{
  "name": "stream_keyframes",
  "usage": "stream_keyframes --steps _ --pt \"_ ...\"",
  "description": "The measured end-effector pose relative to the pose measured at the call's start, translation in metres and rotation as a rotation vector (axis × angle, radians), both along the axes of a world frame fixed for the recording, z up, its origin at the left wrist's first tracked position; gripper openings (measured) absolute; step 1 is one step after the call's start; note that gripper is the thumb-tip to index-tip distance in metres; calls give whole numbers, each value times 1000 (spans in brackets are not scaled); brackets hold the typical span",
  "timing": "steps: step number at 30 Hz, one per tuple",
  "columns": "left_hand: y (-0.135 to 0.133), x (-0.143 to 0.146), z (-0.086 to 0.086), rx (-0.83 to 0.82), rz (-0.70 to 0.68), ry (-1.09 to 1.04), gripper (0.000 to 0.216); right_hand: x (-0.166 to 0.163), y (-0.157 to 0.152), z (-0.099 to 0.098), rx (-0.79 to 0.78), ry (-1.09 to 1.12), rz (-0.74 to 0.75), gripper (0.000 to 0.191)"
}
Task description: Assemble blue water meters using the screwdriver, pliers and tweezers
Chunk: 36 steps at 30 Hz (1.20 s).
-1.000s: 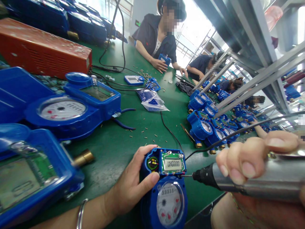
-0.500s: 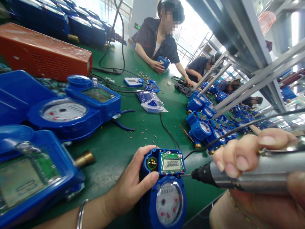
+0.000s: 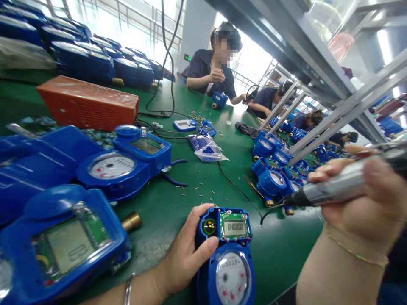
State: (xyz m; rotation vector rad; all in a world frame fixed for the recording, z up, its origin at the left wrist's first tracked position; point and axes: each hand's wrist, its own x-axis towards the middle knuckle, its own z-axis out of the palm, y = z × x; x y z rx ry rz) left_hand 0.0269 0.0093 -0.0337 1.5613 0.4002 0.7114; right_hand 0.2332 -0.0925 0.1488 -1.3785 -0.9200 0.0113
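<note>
Blue meter is held by left hand, screwdriver by right hand.

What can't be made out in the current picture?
Head view, now:
Held meter: lower end cut off by the bottom edge; left flank partly behind the left hand.
Silver tool: back end cut off by the right edge; grip partly behind the right hand.
Small scattered pieces: too small to identify.

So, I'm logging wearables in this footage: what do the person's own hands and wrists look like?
Both are gloveless. The left hand has a shiny silver-coloured bangle at the wrist; the right hand has a thin yellowish bracelet. No sleeve shows on either visible forearm.
</note>
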Motion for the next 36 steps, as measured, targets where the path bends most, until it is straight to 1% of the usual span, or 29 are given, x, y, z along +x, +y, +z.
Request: stream_keyframes --steps 1,2,3,4,7,9,11,12,14,16,19,21,25,29,32,36 --pt "0 0 0 -8 -1 -2 51 5 13 -10 -50 -71 -95 35" --pt "-1 -1 -1 -16 0 -4 51 9 27 -23 -243 -150 -162 37" --pt "-1 -1 -2 -24 5 -6 51 12 40 -38 -542 -264 -195 43" --pt "-2 -2 -3 -30 13 -9 52 15 52 -56 -640 -300 -189 47" --pt "-4 -3 -4 -37 46 -5 53 15 81 -110 -832 -383 -115 51" --pt "-4 -4 -5 -33 67 9 54 11 94 -141 -940 -444 -83 53" --pt "-4 -4 -5 -27 77 18 56 5 104 -162 -1007 -496 -70 53" --pt "-4 -5 -5 -23 77 20 56 2 108 -169 -1023 -517 -68 53" --pt "-3 -6 -4 -13 71 25 56 -1 115 -177 -1019 -551 -63 53" --pt "-2 -6 -3 -1 67 31 55 -1 117 -178 -976 -574 -39 49" --pt "-1 -7 -2 5 62 26 53 5 108 -167 -884 -562 32 35" --pt "-1 -7 -1 -3 51 19 52 11 91 -154 -826 -505 79 28" --pt "-1 -5 -1 -35 34 25 53 15 41 -129 -773 -305 176 34" --pt "0 -3 0 -47 7 32 53 4 -4 -112 -768 -144 235 36" --pt "1 -2 0 -45 -14 52 53 -9 -23 -106 -756 -97 239 28" --pt "2 -1 0 -44 -12 67 54 -23 -34 -103 -735 -185 304 17"
